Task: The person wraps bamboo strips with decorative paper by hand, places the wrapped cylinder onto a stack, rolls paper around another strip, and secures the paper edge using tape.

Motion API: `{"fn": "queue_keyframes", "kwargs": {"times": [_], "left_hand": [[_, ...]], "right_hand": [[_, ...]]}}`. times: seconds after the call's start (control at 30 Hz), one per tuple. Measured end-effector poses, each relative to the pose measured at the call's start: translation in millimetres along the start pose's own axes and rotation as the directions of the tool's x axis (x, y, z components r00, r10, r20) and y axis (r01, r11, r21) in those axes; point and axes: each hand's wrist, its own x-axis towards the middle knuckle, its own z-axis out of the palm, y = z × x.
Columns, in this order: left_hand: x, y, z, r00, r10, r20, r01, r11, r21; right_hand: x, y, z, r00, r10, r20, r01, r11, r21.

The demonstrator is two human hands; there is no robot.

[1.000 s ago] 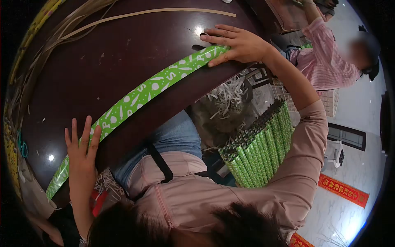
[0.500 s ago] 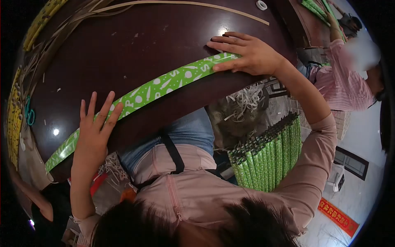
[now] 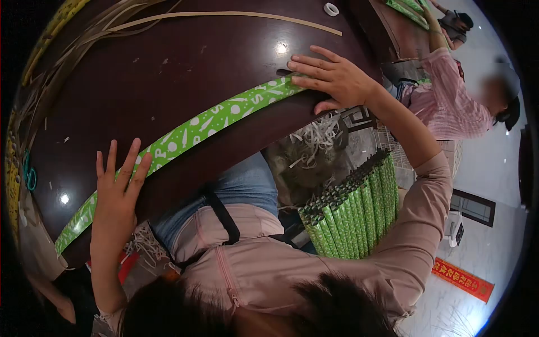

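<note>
Thumb of the right hand just got swung off the green strip along the near side of the bench, so that end's probably only steadied by spread fingers, left hand splayed across it lower down.

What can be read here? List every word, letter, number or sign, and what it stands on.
"S": single letters on the green patterned strip.
"P": single letters on the same strip.
Red banner: characters too small and blurred to read.
Stacked green rolls: any print too small to read.
No legible numbers.
</note>
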Motion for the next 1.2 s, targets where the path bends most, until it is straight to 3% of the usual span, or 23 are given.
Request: {"fn": "queue_keyframes", "kwargs": {"times": [0.2, 0.27, 0.33, 0.37, 0.43, 0.47, 0.5, 0.53, 0.57, 0.63, 0.83, 0.9, 1.0, 1.1, 1.2], "left_hand": [[8.3, -5.7, -6.0, 0.998, -0.013, 0.055, 0.013, 1.000, 0.001], [10.5, -9.1, -6.9, 0.997, -0.018, 0.080, 0.018, 1.000, -0.006], [15.3, -17.8, -2.5, 0.997, -0.009, 0.073, 0.010, 1.000, -0.016], [17.9, -24.5, 0.2, 0.997, -0.003, 0.073, 0.005, 1.000, -0.022], [25.2, -34.6, 1.5, 0.997, -0.009, 0.075, 0.012, 0.999, -0.046], [28.6, -37.9, 1.7, 0.997, -0.011, 0.081, 0.016, 0.998, -0.060], [17.6, -15.0, -4.6, 0.998, -0.010, 0.055, 0.012, 1.000, -0.025], [17.5, -13.7, -5.8, 0.998, -0.015, 0.068, 0.017, 1.000, -0.025], [17.7, -13.7, -6.5, 0.997, -0.020, 0.081, 0.022, 0.999, -0.025], [16.5, -18.2, -1.6, 0.996, -0.008, 0.087, 0.011, 0.999, -0.034], [11.6, -9.7, -6.1, 0.996, -0.016, 0.088, 0.018, 1.000, -0.023], [9.0, -5.5, -8.3, 0.996, -0.018, 0.086, 0.020, 1.000, -0.017], [6.6, -1.4, -7.4, 0.995, -0.031, 0.091, 0.031, 0.999, -0.005], [5.5, -0.9, -6.8, 0.993, -0.044, 0.107, 0.047, 0.999, -0.020], [3.2, -1.2, -4.2, 0.996, -0.031, 0.080, 0.033, 0.999, -0.016]], "right_hand": [[-46.2, -4.4, 8.2, 0.978, 0.207, 0.009, -0.201, 0.960, -0.195], [-56.7, -3.9, 7.3, 0.963, 0.264, -0.062, -0.270, 0.913, -0.307], [-72.3, 4.2, 11.3, 0.910, 0.396, -0.123, -0.415, 0.862, -0.293], [-68.3, 10.0, 8.1, 0.901, 0.388, -0.192, -0.424, 0.881, -0.209], [-56.3, 8.9, 14.0, 0.748, 0.564, -0.351, -0.623, 0.778, -0.078], [-42.3, 12.4, 20.9, 0.654, 0.596, -0.466, -0.645, 0.761, 0.069], [-44.2, -11.0, 25.7, 0.477, 0.711, -0.517, -0.672, 0.674, 0.307], [-26.8, -21.4, 33.6, 0.303, 0.823, -0.481, -0.638, 0.550, 0.540], [-5.2, -30.0, 39.4, 0.089, 0.965, -0.247, -0.285, 0.262, 0.922], [22.4, -43.6, 37.7, -0.021, 0.993, -0.117, -0.332, 0.103, 0.937], [36.7, -68.0, 40.8, -0.073, 0.973, -0.218, -0.392, 0.173, 0.903], [34.2, -73.7, 38.2, -0.041, 0.951, -0.306, -0.561, 0.231, 0.795], [34.3, -78.5, 24.8, -0.043, 0.985, -0.166, -0.514, 0.121, 0.849], [24.4, -70.3, 36.5, 0.031, 0.983, -0.182, -0.423, 0.178, 0.889], [19.3, -68.3, 31.9, 0.052, 0.992, -0.118, -0.392, 0.128, 0.911]]}}
